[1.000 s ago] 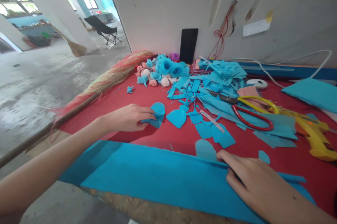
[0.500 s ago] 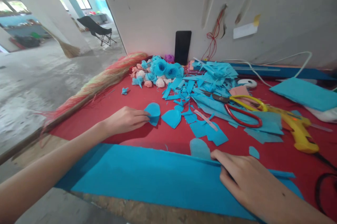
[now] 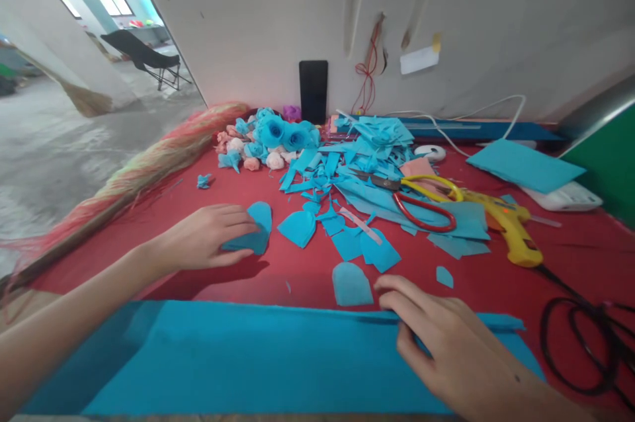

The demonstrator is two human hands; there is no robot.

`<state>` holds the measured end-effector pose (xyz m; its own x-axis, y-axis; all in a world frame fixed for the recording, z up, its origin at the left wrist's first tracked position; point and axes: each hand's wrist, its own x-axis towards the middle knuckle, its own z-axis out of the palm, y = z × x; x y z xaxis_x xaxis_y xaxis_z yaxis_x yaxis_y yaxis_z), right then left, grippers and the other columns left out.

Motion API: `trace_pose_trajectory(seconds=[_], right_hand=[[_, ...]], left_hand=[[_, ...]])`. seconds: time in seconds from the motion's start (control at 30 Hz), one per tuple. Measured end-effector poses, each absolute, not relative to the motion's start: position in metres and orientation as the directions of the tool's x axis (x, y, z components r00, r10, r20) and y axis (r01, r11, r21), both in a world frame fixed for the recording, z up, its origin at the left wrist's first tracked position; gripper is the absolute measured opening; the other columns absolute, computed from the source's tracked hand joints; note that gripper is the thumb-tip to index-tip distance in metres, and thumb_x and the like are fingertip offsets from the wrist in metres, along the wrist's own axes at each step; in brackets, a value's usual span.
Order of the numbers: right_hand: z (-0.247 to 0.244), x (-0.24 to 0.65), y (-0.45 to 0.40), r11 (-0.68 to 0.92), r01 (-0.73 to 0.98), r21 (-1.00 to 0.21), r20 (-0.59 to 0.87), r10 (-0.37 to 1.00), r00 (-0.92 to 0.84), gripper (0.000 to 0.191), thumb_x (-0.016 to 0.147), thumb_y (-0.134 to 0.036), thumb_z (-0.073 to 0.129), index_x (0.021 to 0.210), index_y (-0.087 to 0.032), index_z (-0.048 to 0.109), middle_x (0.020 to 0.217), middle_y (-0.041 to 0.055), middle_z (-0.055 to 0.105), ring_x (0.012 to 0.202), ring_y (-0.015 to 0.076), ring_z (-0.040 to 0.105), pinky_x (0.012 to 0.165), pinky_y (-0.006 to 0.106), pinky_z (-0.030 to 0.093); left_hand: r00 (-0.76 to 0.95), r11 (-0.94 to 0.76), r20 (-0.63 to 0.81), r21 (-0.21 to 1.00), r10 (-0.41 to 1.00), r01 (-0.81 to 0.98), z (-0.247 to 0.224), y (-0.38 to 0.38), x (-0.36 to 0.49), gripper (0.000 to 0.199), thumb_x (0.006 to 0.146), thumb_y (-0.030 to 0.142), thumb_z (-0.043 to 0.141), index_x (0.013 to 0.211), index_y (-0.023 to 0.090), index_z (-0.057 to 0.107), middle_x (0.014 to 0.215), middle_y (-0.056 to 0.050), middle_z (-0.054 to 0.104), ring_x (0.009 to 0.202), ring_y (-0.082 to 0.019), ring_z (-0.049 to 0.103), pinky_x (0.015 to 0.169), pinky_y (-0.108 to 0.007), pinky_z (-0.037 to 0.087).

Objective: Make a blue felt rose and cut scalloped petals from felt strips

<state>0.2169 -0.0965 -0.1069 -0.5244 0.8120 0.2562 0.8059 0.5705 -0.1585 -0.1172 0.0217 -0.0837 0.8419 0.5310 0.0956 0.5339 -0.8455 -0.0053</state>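
My left hand [image 3: 218, 237] rests over a blue paper petal [image 3: 260, 230], its fingers stretched out and the thumb apart; part of the petal is hidden under the fingers. To its right lies another blue petal shape [image 3: 297, 228]. My right hand [image 3: 436, 333] is open, fingers bent and thumb apart, above the edge of a long blue paper sheet [image 3: 223, 356]. Just beyond its fingertips lies a paler rounded paper petal [image 3: 352, 285]. I see nothing held in the right hand.
Blue paper scraps [image 3: 367, 144], scissors [image 3: 421, 200] and a yellow glue gun [image 3: 513, 227] lie on the red surface [image 3: 173, 283]. Paper roses [image 3: 278, 134] are heaped at the back, near a black phone [image 3: 313, 91]. A fringed bundle [image 3: 169, 147] runs along the left edge.
The view has swung right. My left fingers, earlier pinching the petal's edge, now spread over it. My right hand has come off the blue sheet's edge, and its fingers have parted.
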Motion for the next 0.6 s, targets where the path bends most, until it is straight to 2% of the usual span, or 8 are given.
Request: trace_pose_trajectory(seconds=[0.1,0.23,0.33,0.43,0.6], right_hand=[[-0.11,0.221,-0.09,0.542,0.825,-0.159,0.279,0.826,-0.489,0.031,0.074,-0.008,0.03,0.082,-0.021,0.057,0.118,0.0058,0.059,0.077,0.0175,0.065,0.056,0.029,0.05],[-0.113,0.224,-0.083,0.522,0.85,-0.068,0.294,0.825,-0.483,0.028,0.074,-0.009,0.03,0.073,-0.019,0.056,0.117,0.0104,0.058,0.087,0.0233,0.064,0.058,0.033,0.053],[-0.113,0.224,-0.081,0.529,0.849,0.005,0.323,0.802,-0.502,0.029,0.073,-0.008,0.03,0.072,-0.019,0.058,0.11,0.012,0.062,0.086,0.024,0.064,0.06,0.035,0.055],[-0.113,0.223,-0.081,0.527,0.849,0.048,0.367,0.781,-0.505,0.03,0.072,-0.008,0.03,0.073,-0.017,0.059,0.106,0.0138,0.063,0.083,0.0235,0.065,0.059,0.033,0.055],[-0.113,0.223,-0.082,0.493,0.869,0.03,0.387,0.796,-0.465,0.029,0.072,-0.008,0.03,0.067,-0.019,0.056,0.103,0.0132,0.065,0.072,0.0208,0.066,0.049,0.03,0.053]], left_hand=[[0.84,-0.841,0.106,-0.05,0.532,0.539,-0.082,0.024,-0.103,0.025,0.089,0.029,0.043,0.103,0.015,0.058,0.102,-0.009,0.063,0.091,-0.022,0.055,0.083,-0.035,0.042],[0.865,-0.874,0.125,0.072,0.486,0.48,-0.09,0.027,-0.078,0.027,0.091,0.02,0.038,0.112,0.014,0.053,0.115,-0.009,0.058,0.107,-0.02,0.051,0.093,-0.033,0.04],[0.884,-0.883,0.067,0.117,0.463,0.454,-0.097,0.03,-0.065,0.03,0.092,0.021,0.036,0.119,0.017,0.049,0.122,-0.008,0.054,0.113,-0.021,0.048,0.097,-0.036,0.037],[0.883,-0.879,0.052,0.137,0.467,0.456,-0.099,0.032,-0.062,0.029,0.093,0.023,0.035,0.116,0.017,0.052,0.118,-0.009,0.057,0.108,-0.021,0.051,0.093,-0.036,0.039],[0.872,-0.867,0.046,0.146,0.487,0.477,-0.1,0.033,-0.068,0.026,0.091,0.025,0.039,0.111,0.018,0.054,0.113,-0.009,0.058,0.1,-0.02,0.053,0.089,-0.035,0.04]])
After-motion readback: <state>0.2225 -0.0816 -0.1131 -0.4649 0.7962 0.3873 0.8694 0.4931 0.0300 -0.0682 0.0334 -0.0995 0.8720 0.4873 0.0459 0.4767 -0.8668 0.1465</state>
